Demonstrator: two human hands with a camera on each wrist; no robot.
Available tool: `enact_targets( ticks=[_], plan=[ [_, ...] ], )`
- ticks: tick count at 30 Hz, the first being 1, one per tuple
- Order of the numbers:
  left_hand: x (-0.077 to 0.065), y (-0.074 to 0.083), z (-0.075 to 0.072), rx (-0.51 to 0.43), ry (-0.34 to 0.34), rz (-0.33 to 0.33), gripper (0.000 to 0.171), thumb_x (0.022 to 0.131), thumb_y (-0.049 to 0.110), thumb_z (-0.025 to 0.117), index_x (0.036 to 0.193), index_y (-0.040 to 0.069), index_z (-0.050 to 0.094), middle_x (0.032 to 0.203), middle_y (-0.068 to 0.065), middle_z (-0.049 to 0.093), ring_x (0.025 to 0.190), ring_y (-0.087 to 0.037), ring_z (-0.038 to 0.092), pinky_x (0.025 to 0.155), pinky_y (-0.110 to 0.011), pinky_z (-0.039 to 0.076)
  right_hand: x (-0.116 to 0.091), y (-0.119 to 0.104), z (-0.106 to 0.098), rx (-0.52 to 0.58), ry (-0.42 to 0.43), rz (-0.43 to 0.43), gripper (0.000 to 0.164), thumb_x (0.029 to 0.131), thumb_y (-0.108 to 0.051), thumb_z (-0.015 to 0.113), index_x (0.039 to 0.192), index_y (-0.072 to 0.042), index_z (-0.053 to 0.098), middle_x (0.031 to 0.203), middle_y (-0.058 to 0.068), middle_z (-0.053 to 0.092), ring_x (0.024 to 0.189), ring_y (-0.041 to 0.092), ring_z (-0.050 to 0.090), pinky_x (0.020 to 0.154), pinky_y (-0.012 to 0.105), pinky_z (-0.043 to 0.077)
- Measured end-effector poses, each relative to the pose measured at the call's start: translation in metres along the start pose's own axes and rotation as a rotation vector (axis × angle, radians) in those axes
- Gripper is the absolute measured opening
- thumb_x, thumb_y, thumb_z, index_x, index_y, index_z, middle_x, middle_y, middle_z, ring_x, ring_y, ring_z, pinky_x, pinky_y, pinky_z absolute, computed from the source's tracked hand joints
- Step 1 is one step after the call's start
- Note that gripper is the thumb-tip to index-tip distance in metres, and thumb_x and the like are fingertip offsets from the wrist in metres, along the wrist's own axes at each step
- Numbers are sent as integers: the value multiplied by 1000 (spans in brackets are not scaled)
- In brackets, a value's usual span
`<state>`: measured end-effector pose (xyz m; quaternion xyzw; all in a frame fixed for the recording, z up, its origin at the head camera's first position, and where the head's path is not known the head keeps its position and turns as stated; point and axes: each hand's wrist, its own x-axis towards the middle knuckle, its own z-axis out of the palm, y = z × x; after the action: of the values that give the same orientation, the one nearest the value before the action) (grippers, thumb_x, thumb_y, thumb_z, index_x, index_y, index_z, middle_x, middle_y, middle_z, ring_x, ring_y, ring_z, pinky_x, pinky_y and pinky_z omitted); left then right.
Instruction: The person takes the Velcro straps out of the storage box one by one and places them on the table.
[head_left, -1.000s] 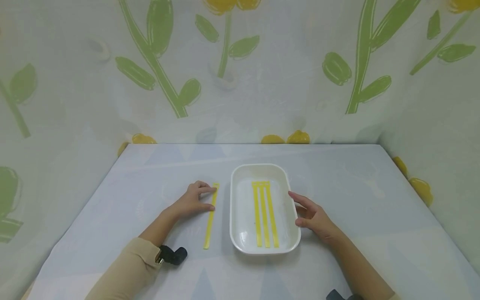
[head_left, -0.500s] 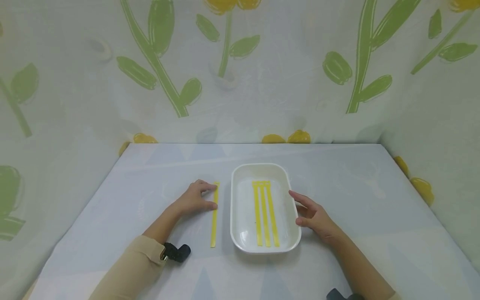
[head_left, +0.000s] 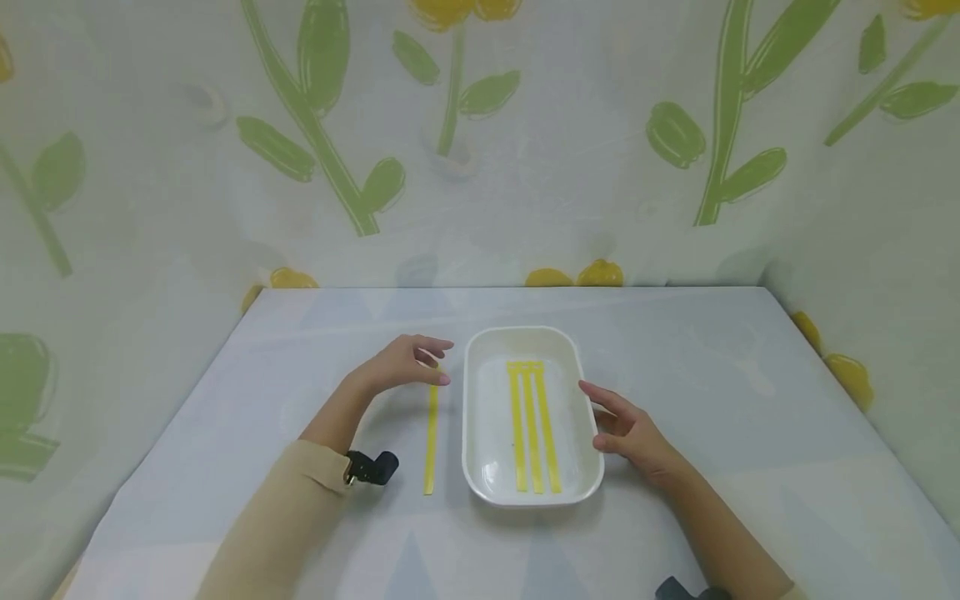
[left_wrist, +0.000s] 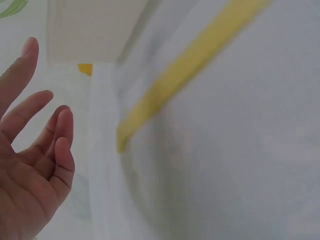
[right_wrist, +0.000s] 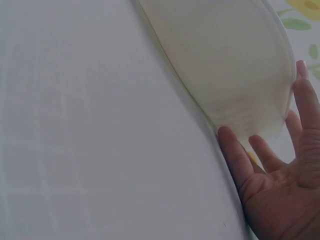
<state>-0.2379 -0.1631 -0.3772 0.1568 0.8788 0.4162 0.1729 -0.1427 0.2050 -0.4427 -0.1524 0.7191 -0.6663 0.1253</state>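
In the head view, a beige sleeve (head_left: 273, 517) with a black wrist camera (head_left: 372, 468) fills the lower left. Just left of centre, a yellow strip (head_left: 431, 442) lies on the pale table (head_left: 735, 467), its long axis nearly up-and-down the frame, upper end leaning slightly right. Beside it, below centre, stands a white tray (head_left: 487, 458), lengthwise the same way; inside, three yellow strips (head_left: 533, 433) run side by side, upper ends tipped slightly left. The right hand (head_left: 633, 437) rests relaxed fingers against the tray's right side. The left hand (head_left: 393, 364), fingers loose and released, hovers by the loose strip's upper end. A flower-printed backdrop (head_left: 555, 167) spans the top.
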Motion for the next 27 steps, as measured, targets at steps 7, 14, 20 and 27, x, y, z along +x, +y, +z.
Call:
enact_targets(
  ticks=[7, 14, 20, 27],
  plan=[
    [18, 37, -8, -5, -125, 36, 58, 79, 23, 77, 132, 11, 57, 126, -12, 61, 110, -22, 60, 98, -42, 43, 1, 2, -1, 18, -12, -9, 73, 83, -17, 72, 146, -10, 35, 150, 15, 31, 114, 9, 54, 85, 28, 52],
    [35, 64, -2, -38, -185, 81, 56, 80, 27, 75, 132, 12, 57, 124, -12, 62, 113, -17, 58, 103, -41, 39, 2, 3, -1, 33, -24, -22, 74, 83, -17, 73, 146, -10, 35, 149, 10, 34, 114, 7, 55, 85, 28, 52],
    [53, 74, 19, -53, -251, 75, 53, 81, 28, 74, 130, 15, 59, 115, -3, 65, 108, -14, 59, 99, -37, 41, 2, 5, -2, 14, -13, -7, 72, 84, -20, 72, 146, -11, 36, 152, 17, 28, 117, 8, 53, 86, 28, 51],
    [65, 79, 48, -119, -250, -37, 57, 79, 26, 76, 132, 14, 57, 105, 0, 66, 99, -16, 60, 92, -30, 47, 0, 5, 1, -25, 6, 22, 73, 84, -23, 71, 147, -14, 35, 153, 13, 27, 132, 40, 39, 88, 30, 50]
  ],
)
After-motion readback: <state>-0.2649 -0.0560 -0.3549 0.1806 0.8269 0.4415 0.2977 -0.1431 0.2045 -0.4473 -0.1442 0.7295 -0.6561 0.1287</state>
